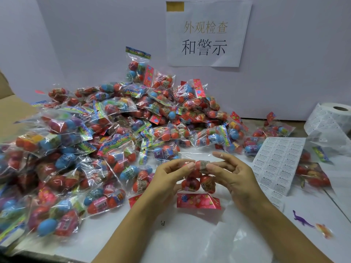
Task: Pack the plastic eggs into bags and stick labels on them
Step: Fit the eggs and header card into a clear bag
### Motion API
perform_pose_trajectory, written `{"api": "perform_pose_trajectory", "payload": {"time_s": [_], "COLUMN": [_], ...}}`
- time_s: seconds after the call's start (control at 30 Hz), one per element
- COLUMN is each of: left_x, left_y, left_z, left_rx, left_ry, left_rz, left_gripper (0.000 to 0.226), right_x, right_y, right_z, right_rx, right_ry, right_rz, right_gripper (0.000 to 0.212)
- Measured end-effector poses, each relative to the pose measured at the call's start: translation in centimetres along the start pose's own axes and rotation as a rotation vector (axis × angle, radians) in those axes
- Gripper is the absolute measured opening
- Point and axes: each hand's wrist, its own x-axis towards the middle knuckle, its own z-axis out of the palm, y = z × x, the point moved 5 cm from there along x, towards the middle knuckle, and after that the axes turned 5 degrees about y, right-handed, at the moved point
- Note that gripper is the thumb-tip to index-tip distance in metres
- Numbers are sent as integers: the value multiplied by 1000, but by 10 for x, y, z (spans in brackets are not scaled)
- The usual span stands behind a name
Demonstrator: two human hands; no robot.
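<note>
Evidently both hands, left [171,174] and right [230,172], pinch the top of one bag of eggs [197,182] just above the counter [190,234], perhaps to hold it taut for a label; the label sheet [275,164] lies close right

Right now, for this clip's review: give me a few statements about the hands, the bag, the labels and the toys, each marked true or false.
1. Both hands, left hand and right hand, hold one bag of eggs. True.
2. The label sheet lies left of the hands. False: it lies to their right.
3. A label roll sits at the far right. True.
4. The purple toy dinosaur is inside the held bag. False: it lies loose on the table.
</note>
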Motion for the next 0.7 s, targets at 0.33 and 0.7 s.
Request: {"api": "perform_pose_trajectory", "payload": {"time_s": [0.33,0.7], "left_x": [5,5], "left_y": [-4,-1], "left_z": [-8,-6], "left_rx": [-115,-183], "left_ry": [103,51], "left_rz": [-58,-4], "left_gripper": [49,18], "right_x": [2,4], "right_y": [0,4], "right_z": [-3,-6], "right_rx": [110,211], "right_ry": [19,33], "right_rz": [48,105], "right_gripper": [64,17]}}
